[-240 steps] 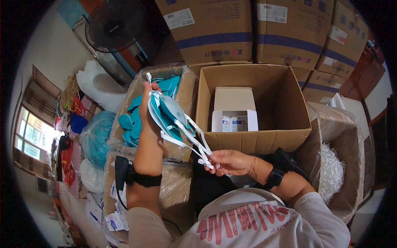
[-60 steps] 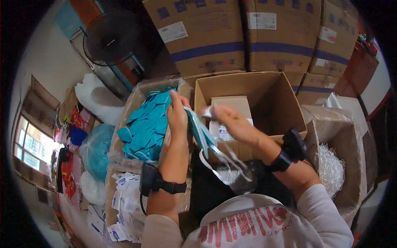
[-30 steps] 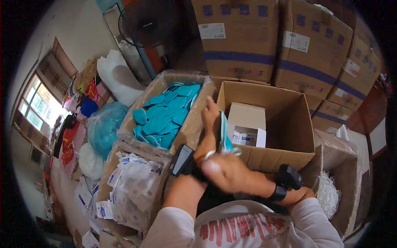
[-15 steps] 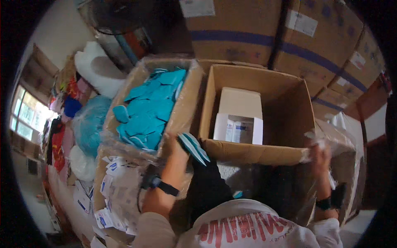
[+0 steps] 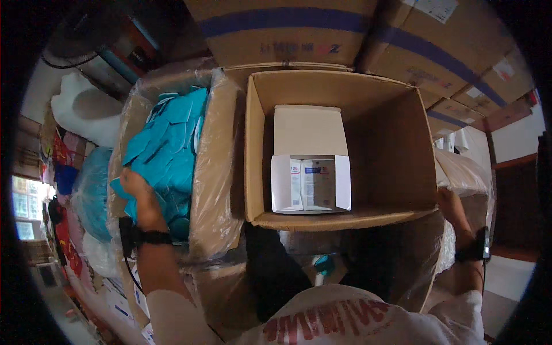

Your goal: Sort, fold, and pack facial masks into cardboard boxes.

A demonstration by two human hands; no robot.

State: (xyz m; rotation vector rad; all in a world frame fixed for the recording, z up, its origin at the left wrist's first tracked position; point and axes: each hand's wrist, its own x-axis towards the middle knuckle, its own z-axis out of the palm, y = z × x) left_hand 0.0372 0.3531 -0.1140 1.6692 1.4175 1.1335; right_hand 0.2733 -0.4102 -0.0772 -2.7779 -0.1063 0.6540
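1. Hands: well apart, one at either side of the open carton (image 5: 397, 155).
2. Left hand (image 5: 137, 184): the forearm rises from the lower edge, a black strap (image 5: 154, 237) around the wrist. The hand lies over the near left part of the teal masks (image 5: 167, 146), touching them; whether its fingers are closed on one cannot be told.
3. Right hand (image 5: 452, 204): raised just beside the carton's front right corner, forearm nearly upright. Its fingers are unclear; grip cannot be determined.
4. Teal masks: heaped in the plastic-lined box (image 5: 215, 178) at left, overlapping at mixed angles, bright teal, some showing pale edges.
5. A separate teal piece (image 5: 324, 264) sits low between the person's legs.
6. The carton contains an open white box (image 5: 309, 132) holding pale packets (image 5: 316, 184).
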